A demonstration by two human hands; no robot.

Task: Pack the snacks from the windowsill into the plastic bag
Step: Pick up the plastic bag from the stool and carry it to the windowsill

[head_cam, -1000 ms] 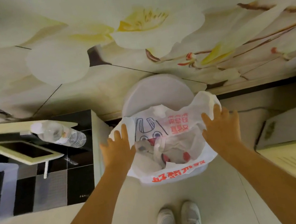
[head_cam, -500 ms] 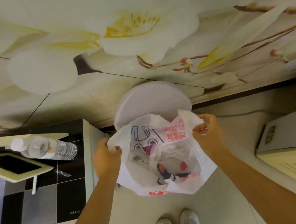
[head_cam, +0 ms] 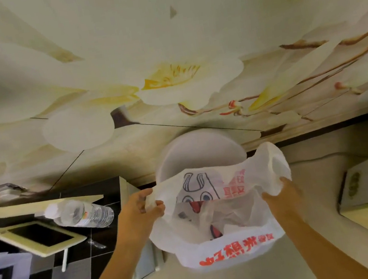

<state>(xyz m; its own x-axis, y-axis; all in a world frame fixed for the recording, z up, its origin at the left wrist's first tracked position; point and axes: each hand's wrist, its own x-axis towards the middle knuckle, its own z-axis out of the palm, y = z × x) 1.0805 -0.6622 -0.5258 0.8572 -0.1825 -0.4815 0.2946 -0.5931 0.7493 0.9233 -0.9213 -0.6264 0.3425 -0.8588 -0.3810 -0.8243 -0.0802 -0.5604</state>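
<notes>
We hold the bag by its rim with both hands, above a round white stool that stands against the flowered wall. Our left hand pinches the left edge, thumb and fingers curled round a gather of plastic; our right hand grips the right edge, fingers folded over a bunched flap that stands up above the knuckles. We judge that we pull the two edges apart to keep the mouth wide and the inside in sight, since thin plastic like this collapses shut when it is let go.

The bag hangs between our hands. Inside lies crumpled white plastic with red and dark patches; whether that is snacks or only more of the bag's print we cannot tell. No windowsill and no loose snacks are in view, so we cannot say how much packing is left.

On the far inner wall there is a drawn rabbit-like face with long ears and a red mouth, with red characters beside it. On the near wall a row of large red characters reads upside down to us; we cannot make them out.

To the left a water bottle lies on a dark tiled table, beside a cream-framed tablet.
</notes>
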